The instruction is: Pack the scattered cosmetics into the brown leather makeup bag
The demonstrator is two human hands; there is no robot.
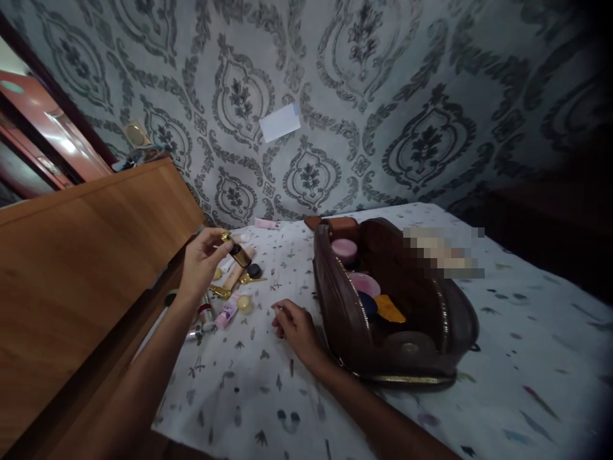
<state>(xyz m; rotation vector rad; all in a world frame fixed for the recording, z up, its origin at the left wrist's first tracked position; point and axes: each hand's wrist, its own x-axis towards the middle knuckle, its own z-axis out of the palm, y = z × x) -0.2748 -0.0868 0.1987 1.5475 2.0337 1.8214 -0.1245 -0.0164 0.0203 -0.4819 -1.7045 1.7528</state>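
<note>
My left hand (pixel 205 259) is closed on a small dark glass bottle (pixel 240 254) with a gold cap, lifted a little above the cosmetics. My right hand (pixel 294 329) is low over the patterned cloth, its fingers loosely bent and apart, with nothing visible in them. Just right of it stands an unzipped brown bag (pixel 342 313). Inside the bag are pink round containers (pixel 364 283), a dark blue item (pixel 368 305) and an orange-yellow piece (pixel 390 309). Below the bottle lie several cosmetics, among them a purple tube (pixel 225 316) and a round yellowish item (pixel 244 303).
A pink tube (pixel 266 223) lies near the wall. Behind the bag is a brown item (pixel 342 223); a blurred patch (pixel 443 252) covers something at its right. A wooden panel (pixel 96 255) borders the left side. White paper (pixel 280 122) is on the patterned wall.
</note>
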